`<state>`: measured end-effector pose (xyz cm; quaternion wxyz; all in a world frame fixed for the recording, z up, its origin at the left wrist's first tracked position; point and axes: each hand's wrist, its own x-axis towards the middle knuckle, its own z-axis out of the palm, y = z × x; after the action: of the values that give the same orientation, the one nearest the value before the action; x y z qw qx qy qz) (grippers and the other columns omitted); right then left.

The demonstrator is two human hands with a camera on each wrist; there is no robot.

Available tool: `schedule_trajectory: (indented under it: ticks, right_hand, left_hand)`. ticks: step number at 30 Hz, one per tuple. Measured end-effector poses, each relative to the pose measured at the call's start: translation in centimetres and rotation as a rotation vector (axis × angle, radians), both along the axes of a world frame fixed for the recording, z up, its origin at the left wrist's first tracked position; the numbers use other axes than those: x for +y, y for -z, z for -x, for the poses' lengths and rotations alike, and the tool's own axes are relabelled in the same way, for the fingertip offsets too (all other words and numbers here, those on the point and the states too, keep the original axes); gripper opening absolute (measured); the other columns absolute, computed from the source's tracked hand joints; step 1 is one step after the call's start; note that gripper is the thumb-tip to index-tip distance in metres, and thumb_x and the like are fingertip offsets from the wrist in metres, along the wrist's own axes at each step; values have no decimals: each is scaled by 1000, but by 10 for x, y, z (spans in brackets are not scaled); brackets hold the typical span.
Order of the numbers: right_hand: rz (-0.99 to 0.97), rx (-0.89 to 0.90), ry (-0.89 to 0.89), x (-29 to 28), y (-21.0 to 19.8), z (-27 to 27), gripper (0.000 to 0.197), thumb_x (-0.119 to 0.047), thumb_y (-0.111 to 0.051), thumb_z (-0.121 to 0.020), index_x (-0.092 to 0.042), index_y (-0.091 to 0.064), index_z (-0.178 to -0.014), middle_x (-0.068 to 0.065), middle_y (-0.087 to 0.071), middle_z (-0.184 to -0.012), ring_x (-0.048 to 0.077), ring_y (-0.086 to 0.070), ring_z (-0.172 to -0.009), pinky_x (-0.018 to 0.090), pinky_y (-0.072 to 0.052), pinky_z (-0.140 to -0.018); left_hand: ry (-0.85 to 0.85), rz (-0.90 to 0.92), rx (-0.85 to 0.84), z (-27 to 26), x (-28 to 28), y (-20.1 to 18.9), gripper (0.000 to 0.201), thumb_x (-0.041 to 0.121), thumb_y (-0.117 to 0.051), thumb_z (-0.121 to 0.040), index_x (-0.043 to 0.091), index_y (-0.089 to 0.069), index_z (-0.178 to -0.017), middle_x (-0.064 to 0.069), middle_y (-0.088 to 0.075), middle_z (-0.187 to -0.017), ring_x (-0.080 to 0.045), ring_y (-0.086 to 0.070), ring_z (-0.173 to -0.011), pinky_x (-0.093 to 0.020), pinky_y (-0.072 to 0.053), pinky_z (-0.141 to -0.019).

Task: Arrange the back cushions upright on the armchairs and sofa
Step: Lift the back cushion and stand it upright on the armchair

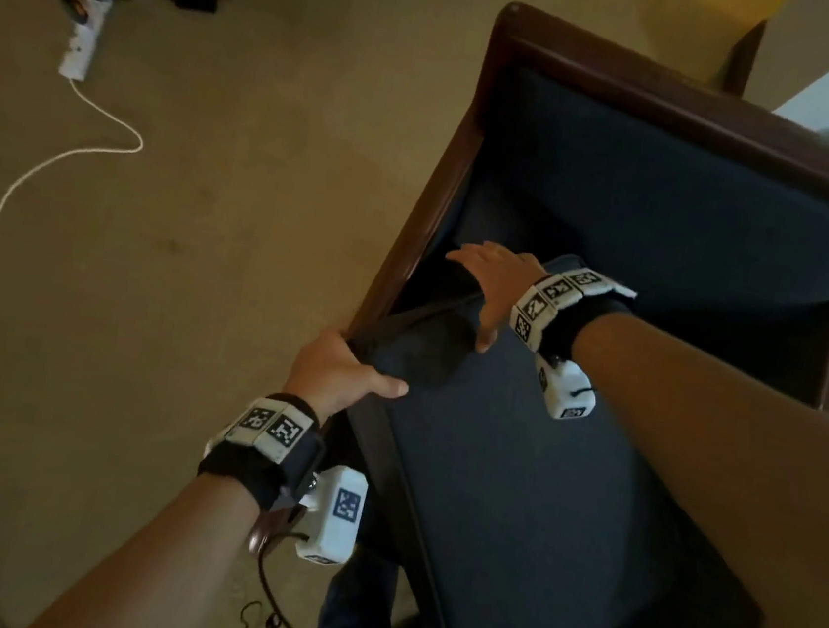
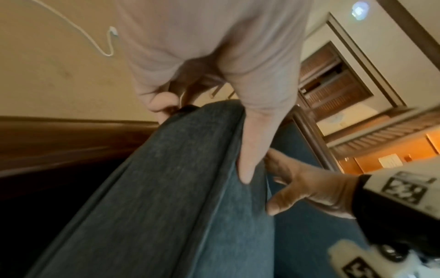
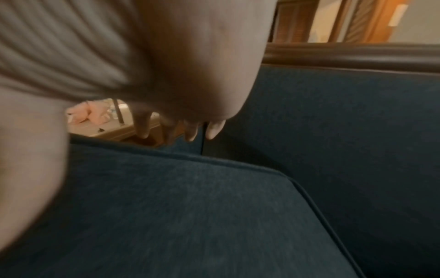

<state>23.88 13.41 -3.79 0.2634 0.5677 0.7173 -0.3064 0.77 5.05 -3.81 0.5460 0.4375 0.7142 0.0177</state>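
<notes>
My left hand [image 1: 343,373] pinches the blue back cushion [image 2: 166,188] at its near-left corner. My right hand [image 1: 487,291] clasps its far edge, so I can tip it upright against the armchair [image 1: 475,129] back.

1 head view, 2 close wrist views.
Head faces down; wrists look along fingers [image 3: 213,129]; all 3 share the dark blue fabric cushion [image 1: 512,480] by the left hand [image 1: 338,372].

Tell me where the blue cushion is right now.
Head view, right of centre: the blue cushion is inside the wood-framed armchair, with the left hand and right hand holding its upper-left corner.
</notes>
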Motion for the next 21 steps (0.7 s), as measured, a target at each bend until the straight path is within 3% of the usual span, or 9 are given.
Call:
schedule_trajectory:
  ticks: [3, 5, 7, 9, 12, 16, 19, 21]
  right_hand:
    - [155, -91, -170, 18, 7, 13, 134, -38, -93, -51, -36, -6, -154, -4, -6, -164, 26, -3, -151, 56, -14, -118]
    - [256, -120, -248, 18, 7, 20, 129, -27, -91, -55, -40, -8, -153, -3, -10, -164, 25, -9, -151, 52, -17, -117]
    - [336, -85, -260, 10, 0, 17, 118, -18, -89, -58, -40, -20, -151, -1, -26, -159, 25, -27, -145, 46, -27, -111]
    - [322, -53, -235, 2, -20, 9, 108, -18, -88, -53, -39, -33, -143, -3, -43, -147, 27, -40, -134, 49, -29, -105]
    - [241, -65, -207, -10, -58, -5, 94, -25, -89, -46, -34, -46, -129, -7, -54, -130, 23, -44, -123, 54, -27, -103]
    - [134, -68, -139, -41, -104, -28, 81, -42, -90, -41, -27, -51, -110, -6, -58, -111, 20, -53, -108, 46, -28, -104]
    - [26, -38, -53, -77, -136, -44, 79, -52, -88, -43, -25, -50, -107, -4, -61, -105, 19, -57, -102, 41, -30, -109]
    - [-59, -28, 18, -101, -160, -57, 73, -53, -88, -44, -24, -53, -102, -5, -61, -100, 18, -57, -97, 35, -36, -102]
  left_hand:
    - [43, 71, -91, 2, -3, -8, 64, 24, -96, -49, 13, -69, -106, -1, -73, -103, -22, -68, -97, -42, -55, -91]
    - [94, 23, -121, 2, -9, -15, 63, 20, -94, -50, 14, -67, -107, 0, -73, -102, -20, -68, -96, -42, -55, -90]
    - [133, -22, -168, 0, -15, -26, 65, 24, -92, -47, 17, -64, -106, 0, -71, -104, -19, -67, -96, -44, -55, -89]
    - [145, -50, -244, -3, -21, -39, 60, 23, -91, -48, 22, -60, -100, -2, -68, -105, -19, -66, -97, -47, -55, -89]
    - [123, -128, -301, -8, -37, -52, 84, 40, -87, -38, 25, -49, -111, -1, -58, -118, -17, -59, -108, -46, -53, -93]
    - [209, -208, -320, -16, -49, -71, 104, 48, -83, -37, 28, -37, -129, 7, -49, -126, -11, -54, -114, -30, -51, -91]
    - [355, -285, -317, -22, -49, -88, 105, 36, -91, -43, 35, -37, -133, 12, -53, -126, -6, -55, -112, -12, -45, -86]
    - [449, -360, -331, -29, -48, -107, 103, 39, -88, -43, 35, -38, -133, 13, -53, -125, -4, -54, -112, -9, -43, -88]
